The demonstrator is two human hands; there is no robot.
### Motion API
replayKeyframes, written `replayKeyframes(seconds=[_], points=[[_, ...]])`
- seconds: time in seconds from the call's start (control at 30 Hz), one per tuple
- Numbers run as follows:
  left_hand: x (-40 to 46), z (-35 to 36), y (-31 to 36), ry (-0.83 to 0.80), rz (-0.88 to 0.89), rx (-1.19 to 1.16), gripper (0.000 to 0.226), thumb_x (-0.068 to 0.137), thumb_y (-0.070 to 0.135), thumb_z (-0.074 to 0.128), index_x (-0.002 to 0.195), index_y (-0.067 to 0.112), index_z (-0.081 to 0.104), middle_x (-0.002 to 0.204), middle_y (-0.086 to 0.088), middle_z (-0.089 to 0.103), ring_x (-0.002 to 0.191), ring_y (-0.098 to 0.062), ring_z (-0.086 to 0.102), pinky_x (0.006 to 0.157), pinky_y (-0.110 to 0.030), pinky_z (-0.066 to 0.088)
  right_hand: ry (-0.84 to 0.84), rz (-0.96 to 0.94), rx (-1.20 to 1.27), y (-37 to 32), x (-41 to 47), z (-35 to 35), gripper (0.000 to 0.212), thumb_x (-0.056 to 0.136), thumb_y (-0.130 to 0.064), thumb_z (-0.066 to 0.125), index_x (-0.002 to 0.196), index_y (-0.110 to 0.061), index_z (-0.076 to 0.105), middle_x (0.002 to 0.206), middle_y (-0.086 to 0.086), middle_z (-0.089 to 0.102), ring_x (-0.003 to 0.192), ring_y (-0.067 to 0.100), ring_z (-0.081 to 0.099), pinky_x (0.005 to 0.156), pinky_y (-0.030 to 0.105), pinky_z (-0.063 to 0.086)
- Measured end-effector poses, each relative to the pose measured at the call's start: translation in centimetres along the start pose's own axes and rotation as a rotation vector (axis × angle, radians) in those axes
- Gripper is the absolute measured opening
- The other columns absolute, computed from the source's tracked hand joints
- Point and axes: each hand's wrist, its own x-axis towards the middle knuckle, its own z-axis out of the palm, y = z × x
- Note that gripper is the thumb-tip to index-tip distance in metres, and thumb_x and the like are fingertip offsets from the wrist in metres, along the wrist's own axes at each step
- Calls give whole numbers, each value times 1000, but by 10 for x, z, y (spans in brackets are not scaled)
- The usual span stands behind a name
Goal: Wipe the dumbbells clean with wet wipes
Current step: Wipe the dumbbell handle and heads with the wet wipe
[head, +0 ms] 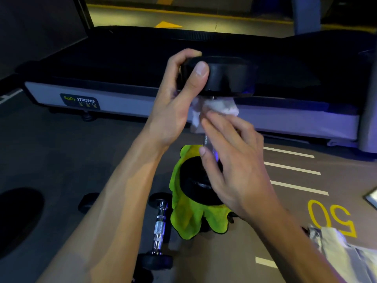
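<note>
You are standing a black rubber-headed dumbbell with a chrome handle (219, 78) on end, its lower head resting on a lime-green microfibre cloth (189, 217) on the grey gym floor (61, 160). Your left hand (175, 103) is gripping the top head, thumb and fingers curled round its rim, while your right hand (234, 160) is pressing a crumpled white wet wipe (216, 108) against the handle just under that head, fingers curled round it. The risk, as I judge it, is tipping: the weight is balancing upright on soft cloth, so if your left hand is loosening while the right is rubbing sideways, it could be toppling onto the second, smaller chrome-handled dumbbell (159, 227) lying just beside the cloth, or onto your feet. A wet handle could also be slipping through your grip. Counting: two dumbbells clearly showing, one wipe, one green cloth, one silvery wipe packet (334, 240) at the lower right, and one treadmill deck (142, 58) behind.
</note>
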Motion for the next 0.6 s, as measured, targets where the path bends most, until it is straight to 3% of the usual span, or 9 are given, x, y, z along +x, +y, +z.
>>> replayKeyframes(seconds=[0.1, 0.2, 0.33, 0.47, 0.6], points=[[-1, -3, 0, -6, -20, -30, 32, 97, 53, 53, 126, 39, 52, 117, 7, 55, 113, -19, 59, 103, -37, 52, -66, -5, 106, 5, -30, 8, 32, 103, -28, 55, 128, -20, 73, 137, -15, 66, 119, 16, 52, 100, 41, 43], [-2, -6, 2, -22, -49, -61, 26, 100, 45, 53, 125, 37, 53, 115, 6, 52, 107, -16, 55, 94, -25, 50, -118, 54, 200, 9, -40, 7, 30, 102, -37, 55, 122, -27, 75, 130, -23, 68, 117, 9, 53, 103, 42, 39], [-1, -11, 2, -53, -50, -67, 30, 98, 50, 56, 125, 37, 54, 117, 3, 50, 109, -17, 52, 95, -28, 47, -79, 169, 411, 7, -22, -3, 26, 103, -37, 58, 121, -29, 75, 126, -24, 68, 126, 10, 54, 107, 44, 41], [-2, -16, 2, -73, -55, -95, 29, 95, 51, 57, 122, 39, 56, 117, 1, 48, 108, -19, 49, 98, -31, 43, -119, 241, 505, 13, -38, 2, 25, 101, -37, 57, 95, -27, 79, 102, -22, 73, 107, 12, 63, 95, 46, 48], [-5, -19, 1, -71, -88, -133, 27, 93, 55, 58, 118, 46, 59, 126, 2, 53, 116, -20, 55, 99, -35, 45, -130, 255, 532, 19, -26, -3, 17, 98, -30, 64, 92, -21, 77, 96, -12, 69, 98, 13, 65, 88, 34, 50]])
